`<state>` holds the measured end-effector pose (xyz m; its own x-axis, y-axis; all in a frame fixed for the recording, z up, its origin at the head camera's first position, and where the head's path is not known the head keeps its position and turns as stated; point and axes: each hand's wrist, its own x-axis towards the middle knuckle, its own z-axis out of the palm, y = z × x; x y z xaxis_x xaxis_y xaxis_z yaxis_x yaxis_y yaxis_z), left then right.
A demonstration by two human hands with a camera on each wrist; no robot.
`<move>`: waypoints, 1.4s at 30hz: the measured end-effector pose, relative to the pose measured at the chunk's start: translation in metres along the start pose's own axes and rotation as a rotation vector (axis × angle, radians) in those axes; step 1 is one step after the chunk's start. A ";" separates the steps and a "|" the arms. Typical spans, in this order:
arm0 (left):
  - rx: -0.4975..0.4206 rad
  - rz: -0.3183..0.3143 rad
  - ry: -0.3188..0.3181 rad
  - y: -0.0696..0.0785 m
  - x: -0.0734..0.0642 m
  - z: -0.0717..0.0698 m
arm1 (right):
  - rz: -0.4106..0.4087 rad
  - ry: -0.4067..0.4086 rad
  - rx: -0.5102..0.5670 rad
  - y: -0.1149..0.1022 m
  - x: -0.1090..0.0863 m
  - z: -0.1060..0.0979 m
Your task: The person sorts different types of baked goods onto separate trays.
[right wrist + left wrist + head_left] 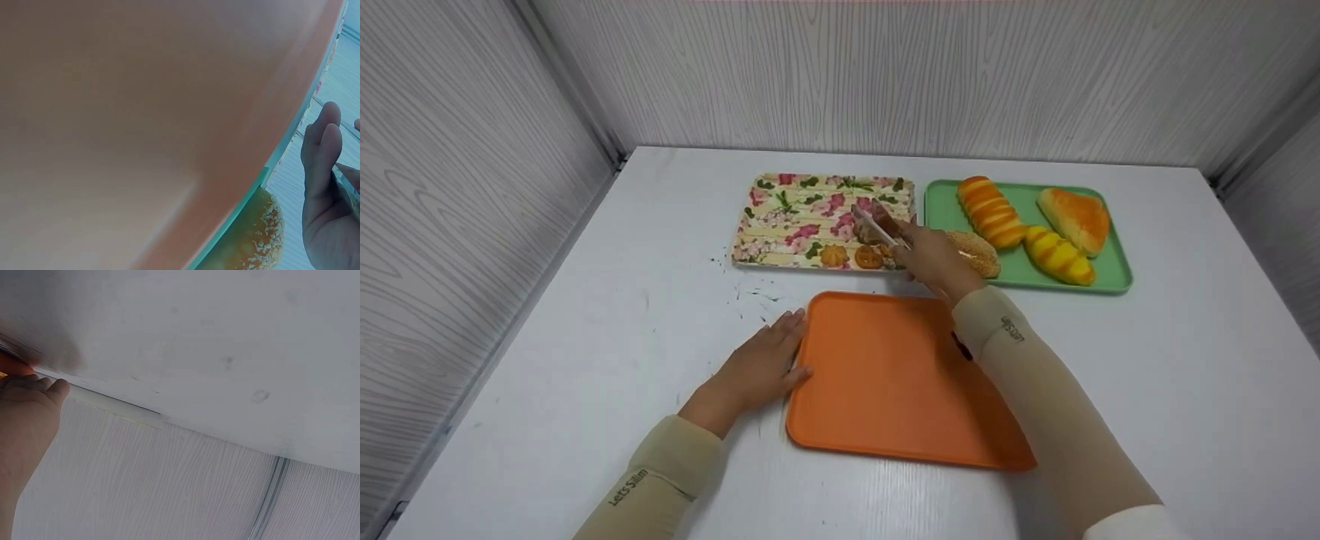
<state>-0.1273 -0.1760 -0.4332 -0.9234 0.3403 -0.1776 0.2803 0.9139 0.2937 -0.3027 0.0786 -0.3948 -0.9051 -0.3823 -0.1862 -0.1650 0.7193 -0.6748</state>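
Observation:
My right hand grips a pair of tongs, whose tips reach over the floral tray. Near the tray's front edge lie a flower-shaped cookie and a pretzel-like cookie. Something brownish beside them is partly hidden by the tongs; I cannot tell whether they touch it. In the right wrist view, the right hand shows at the edge, with the fingers round the handle. My left hand rests with extended fingers against the left rim of an orange tray.
A green tray at the back right bears a striped bread roll, a yellow roll, a triangular bread and a seeded bread partly behind the right hand. Pale wood-grain panels bound the white table.

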 end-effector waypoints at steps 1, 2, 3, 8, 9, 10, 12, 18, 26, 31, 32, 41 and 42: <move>0.000 0.001 0.000 0.000 0.000 0.000 | 0.000 -0.001 0.000 0.001 0.000 0.000; -0.002 0.000 -0.001 0.000 0.000 0.000 | -0.001 0.000 0.006 0.001 -0.001 -0.001; -0.002 0.002 -0.001 0.001 0.001 0.000 | -0.002 0.001 0.011 0.002 -0.001 -0.001; 0.013 0.011 -0.003 0.001 0.001 -0.001 | -0.043 0.023 0.023 0.004 -0.005 -0.003; 0.015 0.013 -0.003 0.001 0.001 -0.001 | -0.051 0.028 0.032 0.004 -0.006 -0.004; 0.017 0.015 -0.003 0.001 0.001 -0.001 | -0.059 0.034 0.047 0.005 -0.007 -0.004; 0.011 0.018 -0.001 0.001 0.000 -0.001 | -0.071 0.040 0.079 0.006 -0.008 -0.004; 0.000 0.017 0.002 -0.001 -0.001 0.000 | -0.079 0.083 0.121 0.005 -0.014 -0.007; 0.005 0.010 0.007 -0.002 -0.001 0.001 | -0.094 0.184 0.172 0.002 -0.028 -0.010; -0.006 -0.002 0.007 -0.001 0.000 0.001 | -0.106 0.250 0.137 0.005 -0.037 -0.011; -0.009 -0.004 0.005 -0.001 0.000 0.001 | -0.106 0.258 0.138 0.006 -0.040 -0.011; 0.006 0.038 0.013 -0.002 0.002 0.002 | -0.124 0.303 0.132 0.015 -0.060 -0.017; 0.005 0.039 0.015 -0.002 0.002 0.002 | -0.126 0.303 0.135 0.016 -0.063 -0.017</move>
<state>-0.1289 -0.1767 -0.4361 -0.9156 0.3723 -0.1519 0.3173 0.9010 0.2958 -0.2551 0.1239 -0.3812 -0.9594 -0.2591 0.1112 -0.2477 0.5865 -0.7712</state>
